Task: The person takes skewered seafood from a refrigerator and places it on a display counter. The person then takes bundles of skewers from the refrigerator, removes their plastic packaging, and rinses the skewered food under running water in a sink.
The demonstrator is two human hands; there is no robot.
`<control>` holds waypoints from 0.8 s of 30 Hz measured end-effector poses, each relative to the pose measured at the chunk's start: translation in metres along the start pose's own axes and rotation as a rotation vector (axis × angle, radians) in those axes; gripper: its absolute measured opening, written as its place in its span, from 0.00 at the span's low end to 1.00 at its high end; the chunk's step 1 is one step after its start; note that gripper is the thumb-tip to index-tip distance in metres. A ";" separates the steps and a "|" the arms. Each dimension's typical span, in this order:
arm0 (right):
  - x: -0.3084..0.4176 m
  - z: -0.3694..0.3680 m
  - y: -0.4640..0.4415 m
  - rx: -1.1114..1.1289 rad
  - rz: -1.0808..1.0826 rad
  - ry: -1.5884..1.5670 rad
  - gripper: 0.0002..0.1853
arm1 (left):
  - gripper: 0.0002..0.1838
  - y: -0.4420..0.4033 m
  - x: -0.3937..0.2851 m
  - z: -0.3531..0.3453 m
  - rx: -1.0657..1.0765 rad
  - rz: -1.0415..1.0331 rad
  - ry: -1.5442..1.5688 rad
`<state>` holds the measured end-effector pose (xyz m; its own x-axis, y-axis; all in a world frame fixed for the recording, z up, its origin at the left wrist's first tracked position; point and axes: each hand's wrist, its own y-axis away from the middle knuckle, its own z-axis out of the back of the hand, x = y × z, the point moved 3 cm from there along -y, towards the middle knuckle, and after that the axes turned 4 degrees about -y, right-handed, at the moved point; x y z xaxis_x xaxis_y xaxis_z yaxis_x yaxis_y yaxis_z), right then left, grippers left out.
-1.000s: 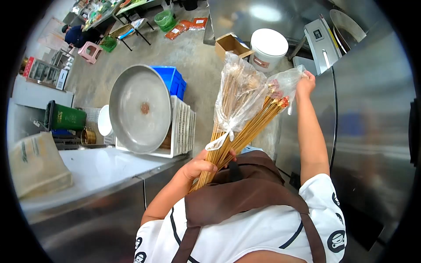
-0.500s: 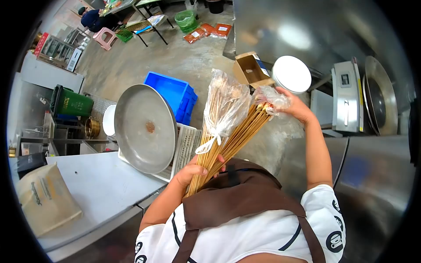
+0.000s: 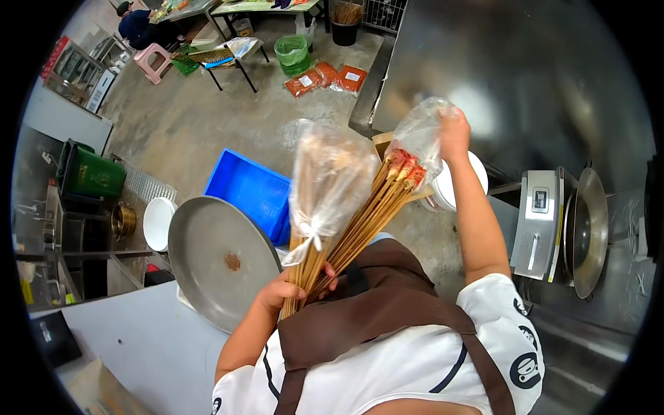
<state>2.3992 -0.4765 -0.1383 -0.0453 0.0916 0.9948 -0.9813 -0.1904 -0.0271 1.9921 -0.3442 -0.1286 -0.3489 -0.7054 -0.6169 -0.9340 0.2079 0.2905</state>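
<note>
My left hand (image 3: 285,290) is closed around the lower ends of two bundles of long wooden skewers. The left bundle's upper part sits inside a clear plastic bag (image 3: 325,173), tied with a white knot. On the right bundle (image 3: 370,214), the tips carry pieces of red and pale food. My right hand (image 3: 453,135) is raised and pinches a second clear plastic bag (image 3: 418,131), which hangs loosely over those tips. The bag's lower part still touches the food ends.
A large grey metal pan (image 3: 221,270) stands left, beside a blue crate (image 3: 249,190). Behind the bag are a cardboard box (image 3: 380,142) and a white bucket (image 3: 477,173). A scale (image 3: 538,221) stands right. A person (image 3: 136,28) sits far back left.
My right hand has moved up, lifting the plastic bag away from the right bundle, so its red food tips show more. The view has shifted.
</note>
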 end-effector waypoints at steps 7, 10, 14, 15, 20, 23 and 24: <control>0.017 -0.084 -0.083 0.443 -0.241 -0.438 0.17 | 0.33 -0.052 -0.068 0.052 -0.144 -0.138 -0.018; 0.002 -0.121 -0.108 0.766 -0.422 -0.735 0.24 | 0.32 -0.075 -0.102 0.065 -0.251 -0.225 -0.038; 0.011 -0.197 -0.104 0.714 -0.532 -0.646 0.30 | 0.32 -0.111 -0.151 0.083 -0.445 -0.299 -0.004; 0.012 -0.215 -0.111 0.664 -0.562 -0.486 0.30 | 0.32 -0.118 -0.161 0.091 -0.436 -0.310 -0.009; -0.007 -0.286 -0.143 0.513 -0.441 -0.419 0.23 | 0.31 -0.128 -0.194 0.113 -0.581 -0.406 0.086; -0.013 -0.326 -0.151 0.463 -0.356 -0.527 0.20 | 0.30 -0.128 -0.214 0.136 -0.576 -0.458 0.174; -0.020 -0.342 -0.158 0.479 -0.365 -0.521 0.20 | 0.30 -0.128 -0.219 0.143 -0.556 -0.465 0.231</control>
<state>2.4909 -0.1143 -0.1872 0.4726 -0.2171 0.8541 -0.7251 -0.6466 0.2368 2.1770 -0.1195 -0.1349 0.1533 -0.7737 -0.6147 -0.7831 -0.4745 0.4020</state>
